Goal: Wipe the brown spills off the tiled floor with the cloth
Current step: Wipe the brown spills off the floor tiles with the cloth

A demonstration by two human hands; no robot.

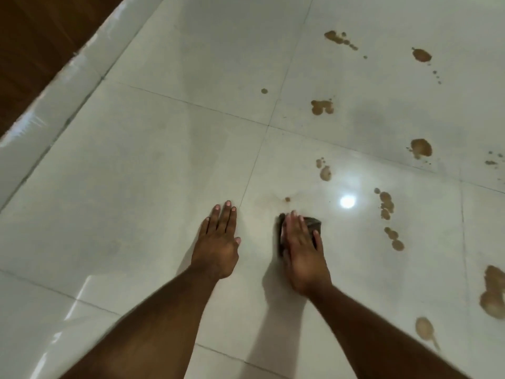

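My right hand (302,247) lies flat on a small dark cloth (314,223), pressing it onto the white tiled floor (164,173). Most of the cloth is hidden under the palm. Just beyond its fingertips sit a faint brown smear and a small brown drop (287,199). My left hand (218,242) rests flat on the floor to the left, fingers together, holding nothing. Several brown spills dot the tiles to the right, among them a string of blobs (386,205), a blotch (322,107) farther off, and a large patch (493,295) at the right edge.
A glossy white skirting (41,119) runs diagonally along the left, with dark wood (32,36) behind it. A bright lamp reflection (347,201) shines on the tile right of the cloth. The tiles on the left show no spills.
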